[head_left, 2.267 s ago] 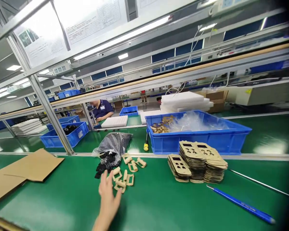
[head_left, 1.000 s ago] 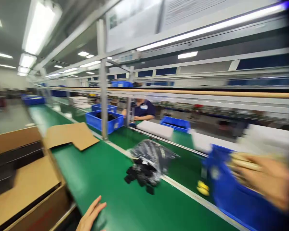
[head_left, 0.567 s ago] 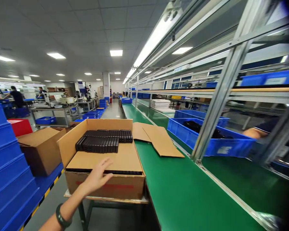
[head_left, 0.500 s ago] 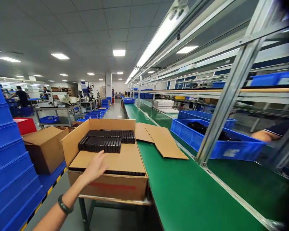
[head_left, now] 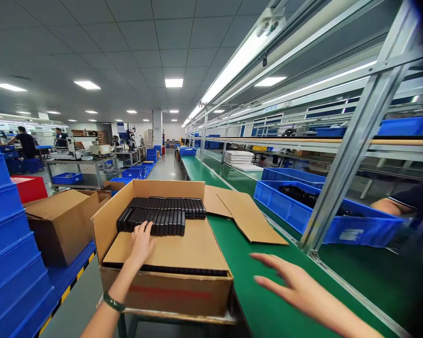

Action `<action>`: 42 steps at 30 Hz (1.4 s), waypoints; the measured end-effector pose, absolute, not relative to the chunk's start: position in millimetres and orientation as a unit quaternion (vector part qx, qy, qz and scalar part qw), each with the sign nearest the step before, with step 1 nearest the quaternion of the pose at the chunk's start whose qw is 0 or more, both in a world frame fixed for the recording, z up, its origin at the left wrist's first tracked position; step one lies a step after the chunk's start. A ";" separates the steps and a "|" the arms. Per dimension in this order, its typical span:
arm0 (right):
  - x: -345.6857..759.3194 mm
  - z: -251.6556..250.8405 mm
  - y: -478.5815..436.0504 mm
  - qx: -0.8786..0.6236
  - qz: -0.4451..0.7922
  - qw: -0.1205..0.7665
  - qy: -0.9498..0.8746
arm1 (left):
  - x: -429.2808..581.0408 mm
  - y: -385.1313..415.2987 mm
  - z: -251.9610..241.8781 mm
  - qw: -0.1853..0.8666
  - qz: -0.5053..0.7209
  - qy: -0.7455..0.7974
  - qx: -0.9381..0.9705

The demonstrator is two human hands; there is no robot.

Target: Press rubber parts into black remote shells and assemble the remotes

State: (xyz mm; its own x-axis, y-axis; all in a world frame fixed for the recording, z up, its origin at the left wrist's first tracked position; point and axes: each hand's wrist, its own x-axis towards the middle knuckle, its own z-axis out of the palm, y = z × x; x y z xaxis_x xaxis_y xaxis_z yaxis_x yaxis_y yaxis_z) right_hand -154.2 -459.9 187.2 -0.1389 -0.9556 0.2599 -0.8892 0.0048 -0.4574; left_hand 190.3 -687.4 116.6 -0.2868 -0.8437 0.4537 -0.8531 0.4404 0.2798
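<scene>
An open cardboard box (head_left: 169, 291) stands in front of me, with a flat cardboard sheet (head_left: 186, 244) inside it. On the sheet, toward the back left, rows of slim black plastic cases (head_left: 162, 220) stand packed side by side. My left hand (head_left: 143, 241), with a dark green bangle at the wrist, reaches over the sheet. Its fingers are apart and its fingertips meet the near edge of the front row, gripping nothing that I can see. To the right of the box, my right hand (head_left: 289, 281) hovers above the green bench, fingers spread, holding nothing.
Loose cardboard flaps (head_left: 250, 216) extend over the green bench (head_left: 229, 241). Blue bins (head_left: 359, 230) with black parts sit behind a metal post (head_left: 356, 131). Stacked blue crates (head_left: 10, 244) and another carton (head_left: 63, 220) are at left. A person's arm (head_left: 387, 206) shows at far right.
My left hand has moved forward to the front row of black cases. My right hand has come into view above the bench. The camera view has shifted slightly.
</scene>
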 end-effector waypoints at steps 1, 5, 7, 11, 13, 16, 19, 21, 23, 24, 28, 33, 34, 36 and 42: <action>-138.7 187.5 -483.6 -0.667 -0.260 0.089 0.692 | 189.0 -686.7 114.3 0.276 0.009 -0.803 0.528; -65.3 178.2 -591.0 -0.659 -0.261 0.126 0.695 | 179.5 -686.3 111.6 0.267 0.007 -0.825 0.498; -34.0 169.8 -634.5 -0.625 -0.263 0.116 0.726 | 174.1 -688.7 112.5 0.263 0.006 -0.834 0.485; 6.4 157.0 -686.0 -0.549 -0.251 0.091 0.792 | 169.7 -695.4 112.1 0.255 -0.001 -0.841 0.477; 18.8 154.1 -699.4 -0.528 -0.241 0.085 0.810 | 170.9 -697.6 109.8 0.256 -0.004 -0.842 0.476; 31.3 151.5 -711.5 -0.517 -0.222 0.084 0.823 | 173.8 -699.1 104.8 0.260 -0.004 -0.843 0.471; 35.1 148.8 -717.2 -0.522 -0.199 0.084 0.825 | 175.1 -700.1 99.9 0.267 -0.001 -0.842 0.468; 32.1 148.0 -719.0 -0.529 -0.184 0.084 0.824 | 175.0 -701.2 97.2 0.271 0.003 -0.844 0.463; 26.0 149.1 -720.7 -0.533 -0.169 0.089 0.824 | 174.7 -702.7 95.1 0.273 0.008 -0.849 0.453; 22.6 150.3 -721.8 -0.533 -0.160 0.093 0.826 | 174.8 -703.5 94.2 0.272 0.010 -0.852 0.447; 15.3 156.2 -727.4 -0.517 -0.131 0.104 0.839 | 177.2 -705.1 91.4 0.271 0.012 -0.861 0.430; 26.9 155.5 -727.2 -0.516 -0.142 0.079 0.841 | 180.8 -702.7 90.9 0.273 0.025 -0.859 0.432; 28.7 154.8 -724.9 -0.525 -0.151 0.074 0.835 | 180.9 -702.2 91.4 0.274 0.030 -0.859 0.432; 28.6 154.1 -717.7 -0.542 -0.171 0.075 0.819 | 180.1 -701.7 92.4 0.278 0.040 -0.857 0.433; -9.4 158.6 -665.3 -0.560 -0.290 0.162 0.758 | 177.1 -703.9 92.0 0.316 0.046 -0.847 0.424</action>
State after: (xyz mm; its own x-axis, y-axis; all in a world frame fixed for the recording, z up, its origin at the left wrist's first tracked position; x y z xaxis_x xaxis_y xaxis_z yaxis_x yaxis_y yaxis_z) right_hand -9.4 -665.3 158.6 -0.3193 -0.9443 0.0797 -0.7561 0.2031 -0.6221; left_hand 177.1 -703.9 92.0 -0.4404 -0.6901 0.5743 -0.7482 0.6357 0.1902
